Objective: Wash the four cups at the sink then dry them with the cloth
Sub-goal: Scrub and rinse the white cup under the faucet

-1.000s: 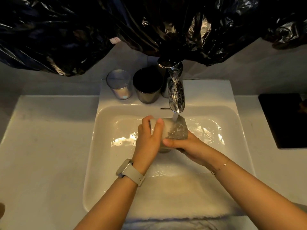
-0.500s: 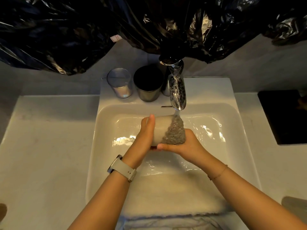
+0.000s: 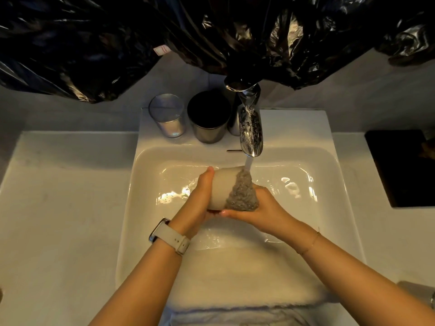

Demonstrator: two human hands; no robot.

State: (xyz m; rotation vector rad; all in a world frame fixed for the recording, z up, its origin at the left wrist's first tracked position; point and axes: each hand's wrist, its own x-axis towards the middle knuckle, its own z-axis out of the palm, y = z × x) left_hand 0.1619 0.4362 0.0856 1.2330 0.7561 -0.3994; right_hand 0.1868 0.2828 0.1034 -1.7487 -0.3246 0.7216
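I am rinsing one cup [image 3: 222, 188] under the faucet [image 3: 250, 128], which looks like the washing step for one of the four cups. My left hand [image 3: 200, 198] wraps the closed base end, thumb up over the top, grip clamped on the cup. My right hand [image 3: 261, 208] cradles the mouth end from below, fingers curled under it, also gripping the cup. The cup lies on its side over the sink basin [image 3: 146, 184], just below the faucet spout, and the water stream [image 3: 247, 164] lands on its right half.

The cup is pale beige, matte, a plain handleless cylinder. Where the water hits, the surface looks grey and frothy, so I cannot read the rim.

Left of the faucet, on the sink ledge, stand a clear glass cup [image 3: 167, 115] and a dark metal cup [image 3: 208, 116], upright, close beside each other. Another metallic thing hides behind the faucet; I cannot tell what it is.

Next, I judge the cup needs turning so the stream reaches inside and round the whole wall. Wet and smooth, it could slip, so both grips should stay firm. A white cloth [image 3: 235, 300] lies over the sink's near edge for drying.
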